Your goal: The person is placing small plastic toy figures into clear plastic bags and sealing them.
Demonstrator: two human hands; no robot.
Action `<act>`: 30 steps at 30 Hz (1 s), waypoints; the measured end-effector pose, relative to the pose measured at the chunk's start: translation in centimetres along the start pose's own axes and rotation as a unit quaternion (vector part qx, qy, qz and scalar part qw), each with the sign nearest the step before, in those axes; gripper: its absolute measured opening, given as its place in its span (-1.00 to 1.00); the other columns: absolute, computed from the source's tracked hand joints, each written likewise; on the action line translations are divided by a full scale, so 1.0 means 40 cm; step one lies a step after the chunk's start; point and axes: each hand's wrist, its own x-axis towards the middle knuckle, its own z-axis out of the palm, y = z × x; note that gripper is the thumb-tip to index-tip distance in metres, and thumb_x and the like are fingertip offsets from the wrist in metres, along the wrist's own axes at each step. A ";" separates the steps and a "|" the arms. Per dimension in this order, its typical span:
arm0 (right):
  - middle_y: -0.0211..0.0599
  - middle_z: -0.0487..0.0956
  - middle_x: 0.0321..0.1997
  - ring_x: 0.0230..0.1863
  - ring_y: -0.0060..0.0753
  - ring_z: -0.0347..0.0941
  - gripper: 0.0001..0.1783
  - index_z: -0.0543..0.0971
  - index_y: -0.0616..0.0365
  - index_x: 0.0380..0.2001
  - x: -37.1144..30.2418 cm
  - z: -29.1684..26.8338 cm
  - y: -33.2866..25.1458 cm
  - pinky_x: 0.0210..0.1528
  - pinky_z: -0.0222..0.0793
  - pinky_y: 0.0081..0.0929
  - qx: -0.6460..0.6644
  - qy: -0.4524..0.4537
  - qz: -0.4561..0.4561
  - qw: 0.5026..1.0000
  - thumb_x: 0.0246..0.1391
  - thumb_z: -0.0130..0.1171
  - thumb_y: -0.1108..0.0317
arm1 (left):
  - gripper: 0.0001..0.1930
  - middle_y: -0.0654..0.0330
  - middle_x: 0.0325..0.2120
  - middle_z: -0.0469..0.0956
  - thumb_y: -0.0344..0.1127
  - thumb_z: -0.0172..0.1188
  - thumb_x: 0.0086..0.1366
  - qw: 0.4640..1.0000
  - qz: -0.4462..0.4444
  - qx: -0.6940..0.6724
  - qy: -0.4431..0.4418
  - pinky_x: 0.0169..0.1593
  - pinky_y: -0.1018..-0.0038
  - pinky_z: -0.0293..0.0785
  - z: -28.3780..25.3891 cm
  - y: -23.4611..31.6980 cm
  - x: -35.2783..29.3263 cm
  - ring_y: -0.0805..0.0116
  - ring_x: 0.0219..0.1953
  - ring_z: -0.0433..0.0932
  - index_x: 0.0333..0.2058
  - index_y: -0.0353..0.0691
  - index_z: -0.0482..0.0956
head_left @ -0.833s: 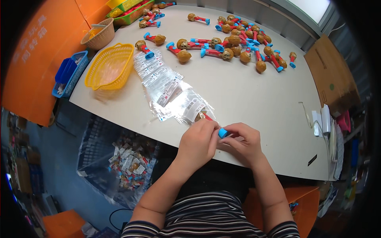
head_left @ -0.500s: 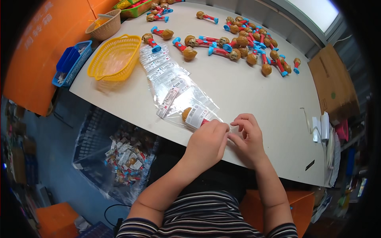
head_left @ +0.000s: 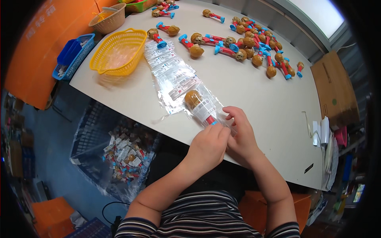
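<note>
A clear plastic bag lies near the table's front edge with a toy figure inside. The figure has a round brown head, a red tube body and a blue end. A printed white label covers part of its middle. My left hand is closed on the bag's near end, fingertips by the blue end. Beside it my right hand is at the same end, its thumb close to my left fingers and its index finger bent over the bag's edge. Just beyond, a fanned row of flat clear bags with printed headers runs away from me.
Loose toy figures are heaped at the far right. A yellow basket stands at left, near a blue basket and a tan basket. A lined crate of bagged toys sits below the table. A cardboard box is at right.
The bagged figure has turned and slid away from the front edge, its head now farther up. My right hand has come closer to my left. The view has shifted slightly.
</note>
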 end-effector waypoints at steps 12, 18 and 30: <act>-0.25 0.66 -0.41 -0.40 -0.50 0.57 -0.79 0.64 0.36 -0.26 -0.028 -0.047 -0.025 -0.29 0.48 -0.56 0.087 -0.054 0.232 0.967 0.18 0.21 0.39 | -0.82 0.10 -0.37 0.49 -0.53 0.30 0.05 0.998 -0.038 0.003 0.059 -0.20 0.29 0.45 -0.038 -0.023 -0.024 0.06 -0.28 0.51 -0.34 -0.24 0.53; -0.23 0.66 -0.27 -0.25 -0.50 0.60 -0.70 0.60 0.39 -0.11 -0.046 -0.054 -0.031 -0.15 0.56 -0.54 0.260 -0.095 0.328 0.903 0.32 0.08 0.33 | -0.80 0.15 -0.37 0.51 -0.49 0.36 0.03 0.996 0.016 -0.025 0.085 -0.21 0.32 0.44 -0.020 0.005 -0.030 0.11 -0.30 0.51 -0.32 -0.24 0.61; -0.37 0.63 -0.23 -0.26 -0.69 0.53 -0.65 0.58 0.31 -0.02 -0.063 -0.050 -0.035 -0.20 0.49 -0.71 0.377 -0.099 0.400 0.830 0.38 -0.01 0.26 | -0.83 0.20 -0.40 0.50 -0.44 0.30 0.08 0.993 -0.002 0.020 0.113 -0.28 0.33 0.40 0.059 0.003 -0.053 0.20 -0.33 0.51 -0.31 -0.22 0.59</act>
